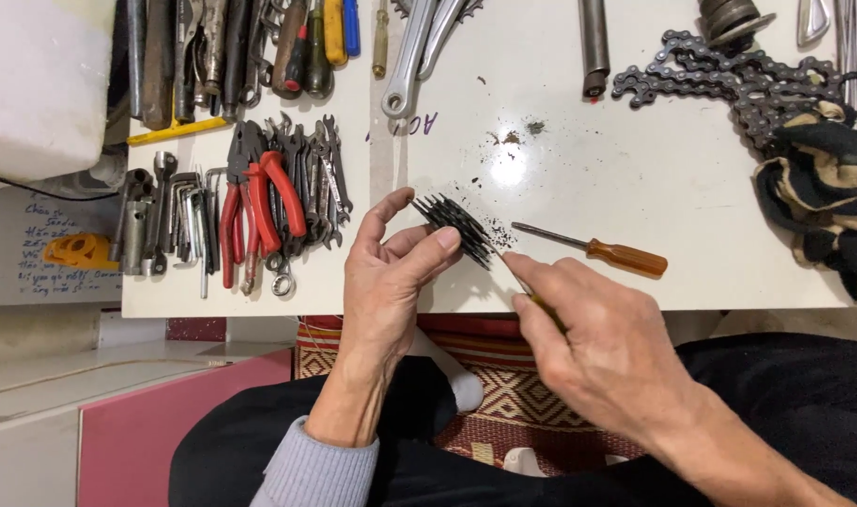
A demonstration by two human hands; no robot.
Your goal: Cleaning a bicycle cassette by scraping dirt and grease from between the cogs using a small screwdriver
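While a black toothed metal sprocket cluster (pixel 456 228) is pinched at the white table's (pixel 635 178) near edge by the left hand (pixel 386 282), a thin metal pick (pixel 505 260) is gripped against it by the right hand (pixel 597 352). An orange-handled screwdriver (pixel 593 248) is seen just beside.

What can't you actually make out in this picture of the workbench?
- Head view: the tool in the right hand is mostly covered by the fingers; only its thin tip shows.
- The sprocket cluster: its near side is hidden behind the left hand.
- The tools along the top are cut off by the frame edge.
- The bike chain partly disappears under the striped cloth.
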